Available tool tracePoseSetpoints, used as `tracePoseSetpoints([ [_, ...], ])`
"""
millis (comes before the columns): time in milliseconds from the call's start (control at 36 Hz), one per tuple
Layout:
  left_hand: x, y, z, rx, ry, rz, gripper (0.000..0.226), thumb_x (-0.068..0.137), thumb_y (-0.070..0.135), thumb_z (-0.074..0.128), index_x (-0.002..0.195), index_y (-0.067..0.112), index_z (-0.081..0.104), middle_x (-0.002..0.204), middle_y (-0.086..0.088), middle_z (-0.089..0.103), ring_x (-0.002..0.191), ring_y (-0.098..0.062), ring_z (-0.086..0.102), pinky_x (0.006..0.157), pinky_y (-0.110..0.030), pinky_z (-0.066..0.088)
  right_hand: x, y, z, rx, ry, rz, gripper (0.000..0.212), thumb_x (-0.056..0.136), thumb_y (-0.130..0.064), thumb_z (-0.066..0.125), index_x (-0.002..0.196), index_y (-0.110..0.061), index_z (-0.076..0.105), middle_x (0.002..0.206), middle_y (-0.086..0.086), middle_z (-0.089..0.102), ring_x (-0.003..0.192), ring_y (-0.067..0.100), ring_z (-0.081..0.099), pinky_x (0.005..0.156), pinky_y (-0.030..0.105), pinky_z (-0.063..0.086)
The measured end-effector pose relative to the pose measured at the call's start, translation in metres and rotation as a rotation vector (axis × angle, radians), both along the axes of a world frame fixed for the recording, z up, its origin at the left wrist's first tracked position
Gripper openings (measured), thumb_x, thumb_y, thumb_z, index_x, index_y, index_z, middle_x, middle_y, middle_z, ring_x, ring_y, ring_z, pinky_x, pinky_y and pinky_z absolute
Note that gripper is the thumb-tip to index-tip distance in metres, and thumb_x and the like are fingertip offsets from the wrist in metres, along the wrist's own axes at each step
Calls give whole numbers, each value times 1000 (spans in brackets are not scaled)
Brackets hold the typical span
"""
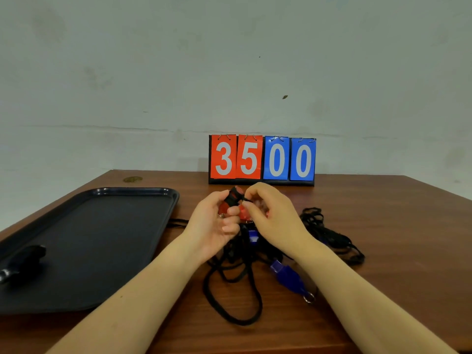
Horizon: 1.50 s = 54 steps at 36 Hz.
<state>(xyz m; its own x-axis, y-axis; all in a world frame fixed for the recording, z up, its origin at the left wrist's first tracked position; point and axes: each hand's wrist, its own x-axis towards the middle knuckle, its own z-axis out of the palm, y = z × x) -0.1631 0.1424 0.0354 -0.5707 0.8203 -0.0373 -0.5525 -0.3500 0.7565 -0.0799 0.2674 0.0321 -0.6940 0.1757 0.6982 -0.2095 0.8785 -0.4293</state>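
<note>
Head-worn, forward-down, close over table [383, 226]

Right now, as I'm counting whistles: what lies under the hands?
A tangle of black cords and a blue whistle lie under the left hand and right hand, which hold a red whistle. The palms cover the rest.

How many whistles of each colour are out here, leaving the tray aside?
red whistle, gripped by the left hand and the right hand: 1
blue whistles, on the table: 2
Total: 3
</note>
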Motion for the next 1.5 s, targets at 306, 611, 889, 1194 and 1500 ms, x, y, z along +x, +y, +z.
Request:
tracePoseSetpoints([
  [306,1,4,-2,-41,211,-28,26,97,27,50,114,9,54,62,1,40,52,-7,31,46,-17,33,3,4,5,53,166,-51,9,91,-16,60,99,-18,64,98,-9,61,91,4,57,79,16,49],
  [611,-6,1,-6,-231,437,-17,14,100,22,46,104,12,54,57,3,40,49,-7,28,48,-19,32,8,11,8,41,-76,-31,3,91,-20,62,91,-20,65,86,-12,64,84,2,61,77,15,50],
  [889,-7,1,-11,-369,716,109,15,99,14,43,100,12,57,61,2,44,44,-3,37,47,-20,34,9,16,10,-549,-296,138,2,83,-14,71,82,-12,71,86,2,73,78,11,67,73,19,53],
  [1194,3,3,-9,-86,520,198,22,101,25,44,96,7,55,50,6,51,46,-7,33,52,-25,30,6,2,13,-1404,-315,496,24,74,-14,70,96,-5,66,92,11,64,85,19,68,73,22,57],
  [1500,5,2,-8,-135,528,269,24,101,27,44,98,7,57,52,6,55,47,-8,39,51,-22,35,4,-6,12,-1493,-327,473,22,86,-16,66,105,-6,66,86,9,66,75,18,68,51,18,52],
])
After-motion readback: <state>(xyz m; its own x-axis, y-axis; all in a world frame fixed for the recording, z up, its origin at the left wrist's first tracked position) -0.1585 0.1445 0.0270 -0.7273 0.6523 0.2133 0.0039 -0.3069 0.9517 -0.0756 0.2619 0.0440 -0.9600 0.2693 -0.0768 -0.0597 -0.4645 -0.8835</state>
